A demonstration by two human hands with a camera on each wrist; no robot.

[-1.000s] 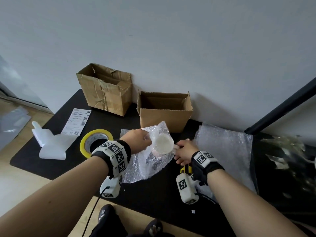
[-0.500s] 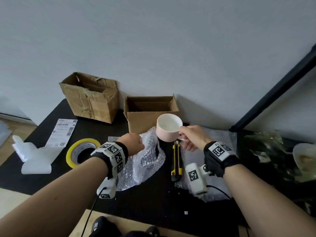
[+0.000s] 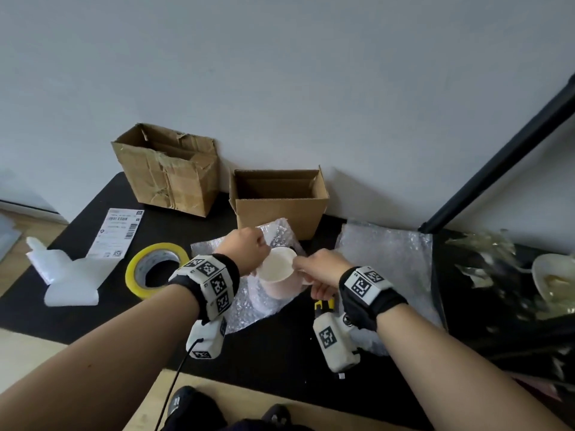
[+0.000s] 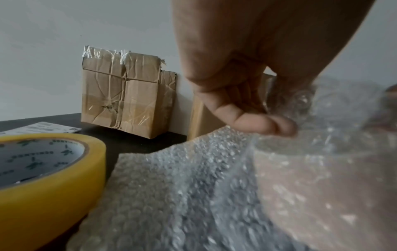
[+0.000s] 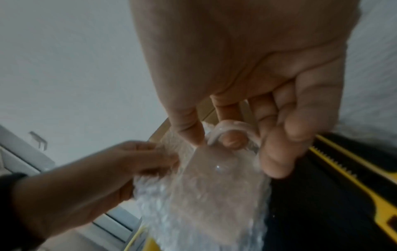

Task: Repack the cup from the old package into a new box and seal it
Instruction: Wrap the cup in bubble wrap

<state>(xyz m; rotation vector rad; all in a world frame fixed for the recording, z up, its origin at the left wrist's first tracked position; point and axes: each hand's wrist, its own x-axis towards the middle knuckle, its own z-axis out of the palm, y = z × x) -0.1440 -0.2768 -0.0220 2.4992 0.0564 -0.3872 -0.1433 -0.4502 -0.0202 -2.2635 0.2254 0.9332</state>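
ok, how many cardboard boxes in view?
2. The crumpled taped box stands against the wall at the back left of the black table. The clean open box stands to its right, just behind the bubble wrap. None seem hidden.

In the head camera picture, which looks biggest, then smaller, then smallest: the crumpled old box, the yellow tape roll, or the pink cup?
1. Crumpled old box, clearly biggest.
2. Yellow tape roll.
3. Pink cup, partly hidden by both hands; it looks a little smaller than the tape, but that is unsure.
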